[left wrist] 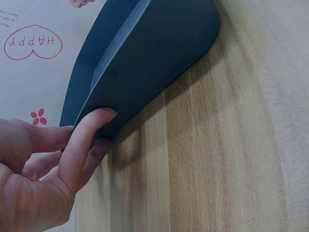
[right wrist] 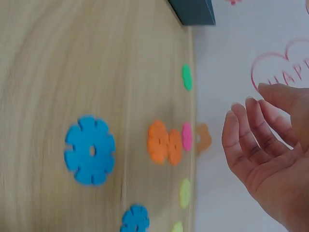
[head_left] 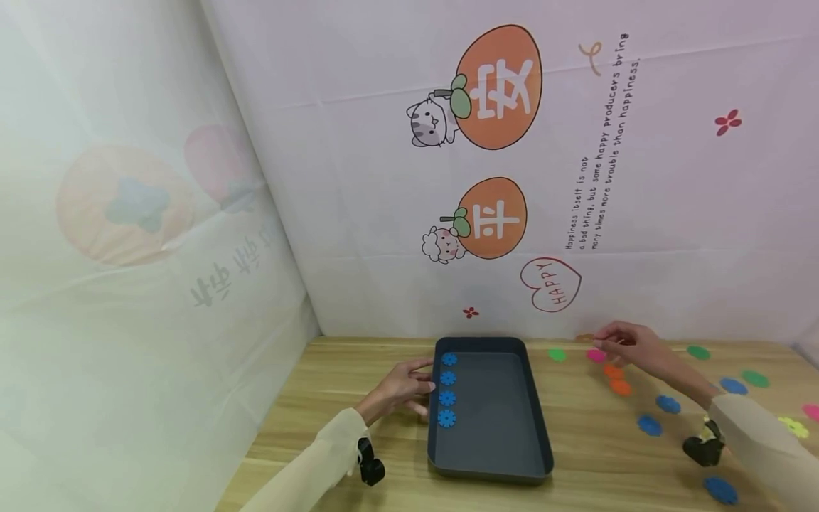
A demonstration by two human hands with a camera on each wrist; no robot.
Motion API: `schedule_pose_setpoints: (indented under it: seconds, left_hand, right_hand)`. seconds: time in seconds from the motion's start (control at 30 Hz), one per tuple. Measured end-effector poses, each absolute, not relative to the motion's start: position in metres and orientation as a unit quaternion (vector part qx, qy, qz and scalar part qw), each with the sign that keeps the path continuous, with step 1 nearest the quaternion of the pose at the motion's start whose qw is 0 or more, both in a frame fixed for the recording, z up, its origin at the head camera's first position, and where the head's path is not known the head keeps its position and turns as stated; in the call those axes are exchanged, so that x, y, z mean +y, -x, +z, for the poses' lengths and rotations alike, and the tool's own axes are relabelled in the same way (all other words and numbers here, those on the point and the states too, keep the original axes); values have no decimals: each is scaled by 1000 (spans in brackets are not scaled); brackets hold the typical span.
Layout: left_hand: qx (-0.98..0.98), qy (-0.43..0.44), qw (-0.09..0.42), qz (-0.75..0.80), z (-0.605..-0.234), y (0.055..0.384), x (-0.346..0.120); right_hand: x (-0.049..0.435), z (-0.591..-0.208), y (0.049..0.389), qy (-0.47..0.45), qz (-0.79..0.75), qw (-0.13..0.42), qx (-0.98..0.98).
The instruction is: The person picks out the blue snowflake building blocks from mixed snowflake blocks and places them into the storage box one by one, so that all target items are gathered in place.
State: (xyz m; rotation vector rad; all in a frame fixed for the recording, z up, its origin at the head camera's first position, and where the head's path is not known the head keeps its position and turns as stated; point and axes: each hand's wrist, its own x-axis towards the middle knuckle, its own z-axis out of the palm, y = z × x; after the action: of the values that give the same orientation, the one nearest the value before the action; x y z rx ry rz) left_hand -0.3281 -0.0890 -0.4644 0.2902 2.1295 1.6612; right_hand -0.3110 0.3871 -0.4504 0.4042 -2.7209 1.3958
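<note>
A dark grey tray (head_left: 489, 466) lies on the wooden table, with several blue notched discs (head_left: 446, 418) in a column along its left inner side. My left hand (head_left: 406, 386) is at the tray's left side. Its loosely extended fingers (left wrist: 87, 130) touch the outer wall near the rim. Over the back edge of the table hovers my right hand (head_left: 630, 343), fingers gently bent. In the right wrist view, no disc shows between thumb and fingertips. Below it lie a pink disc (head_left: 596, 355) and two overlapping orange discs (right wrist: 157, 141).
A green disc (head_left: 557, 354) lies right of the tray. Further blue discs (head_left: 650, 425), green ones and a yellow disc (head_left: 793, 427) are scattered under and beyond the right arm. A printed white cloth (head_left: 384, 213) hangs behind the table and along its left.
</note>
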Motion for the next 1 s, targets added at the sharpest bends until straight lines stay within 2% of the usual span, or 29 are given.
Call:
schedule_pose_setpoints:
  seconds: [0.27,0.37,1.0]
  left_hand:
    - [765,-105,214,598,-465,328,-89]
    - [764,-109,215,599,-464,328,-89]
    - [763,-118,216,598,-466,329,-89]
  right_hand:
    - [425,-464,306,-140,450,93,-877]
    - [438,-467,301,-151,451,102,-874]
    - [499,-470,286,-54,350,34,-935]
